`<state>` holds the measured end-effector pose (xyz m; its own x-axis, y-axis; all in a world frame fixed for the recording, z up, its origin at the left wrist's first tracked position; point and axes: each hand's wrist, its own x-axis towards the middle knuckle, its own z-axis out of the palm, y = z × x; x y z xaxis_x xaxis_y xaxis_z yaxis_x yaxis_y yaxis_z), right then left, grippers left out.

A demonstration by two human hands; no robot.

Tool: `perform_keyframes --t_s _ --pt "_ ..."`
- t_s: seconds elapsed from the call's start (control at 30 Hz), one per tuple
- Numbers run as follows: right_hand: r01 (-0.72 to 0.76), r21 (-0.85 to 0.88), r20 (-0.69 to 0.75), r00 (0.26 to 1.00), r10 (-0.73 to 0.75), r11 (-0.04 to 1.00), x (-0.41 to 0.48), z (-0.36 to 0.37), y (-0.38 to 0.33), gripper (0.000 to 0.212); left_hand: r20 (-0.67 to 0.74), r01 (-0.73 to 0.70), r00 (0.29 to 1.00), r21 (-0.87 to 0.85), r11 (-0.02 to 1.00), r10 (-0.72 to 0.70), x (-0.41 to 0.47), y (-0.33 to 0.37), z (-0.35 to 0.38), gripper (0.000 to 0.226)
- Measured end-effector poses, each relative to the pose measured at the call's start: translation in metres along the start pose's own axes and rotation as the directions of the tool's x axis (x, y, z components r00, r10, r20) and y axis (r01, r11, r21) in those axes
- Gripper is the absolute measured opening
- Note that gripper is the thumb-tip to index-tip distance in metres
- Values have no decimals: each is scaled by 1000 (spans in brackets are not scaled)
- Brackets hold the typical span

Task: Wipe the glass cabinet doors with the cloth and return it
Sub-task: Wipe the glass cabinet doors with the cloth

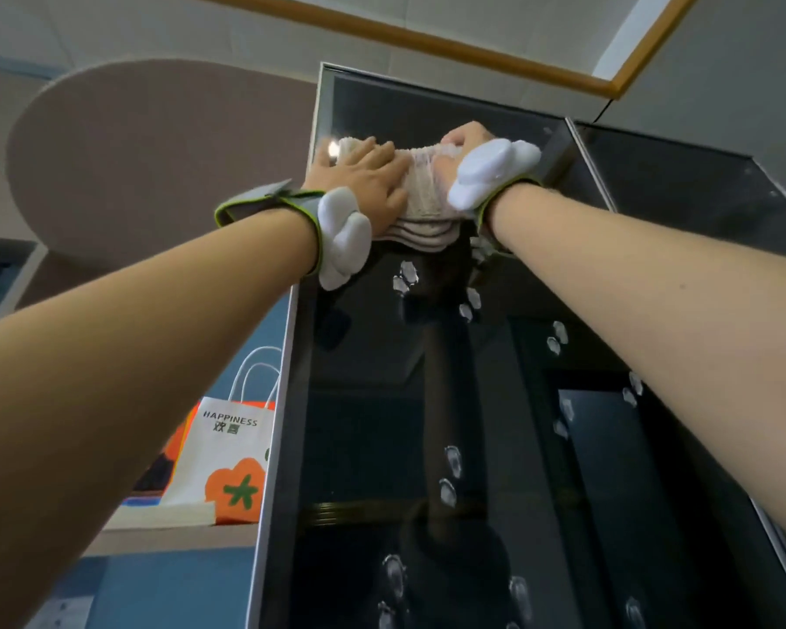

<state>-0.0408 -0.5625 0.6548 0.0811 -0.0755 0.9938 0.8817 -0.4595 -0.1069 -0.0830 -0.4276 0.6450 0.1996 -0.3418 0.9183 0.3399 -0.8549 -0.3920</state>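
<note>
Wiping is the step in hand, near the top of the glass door (427, 401). The cloth (423, 202), folded in layers, is pressed to the pane between both hands. The left hand (368, 181) lies flat and spread on the cloth's left part; the right hand (468, 149) is curled closed around its right edge. Below the hands, pale smudges (448, 474) trail down the dark glass, so most of the pane looks unwiped. The next move probably calls for drawing the cloth downward under even pressure through those marks.
</note>
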Motion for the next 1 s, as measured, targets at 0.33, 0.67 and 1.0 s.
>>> perform_keyframes --t_s 0.33,0.67,1.0 --pt "391 -373 221 918 -328 841 -17 21 33 52 16 78 997 -64 995 -77 11 14 2 49" --pt "295 -314 259 941 -218 902 -3 -15 86 51 24 41 999 -73 996 -39 48 74 13 50" --pt "222 -349 261 956 -133 910 -7 -59 143 51 23 -30 999 -81 996 32 84 138 31 51"
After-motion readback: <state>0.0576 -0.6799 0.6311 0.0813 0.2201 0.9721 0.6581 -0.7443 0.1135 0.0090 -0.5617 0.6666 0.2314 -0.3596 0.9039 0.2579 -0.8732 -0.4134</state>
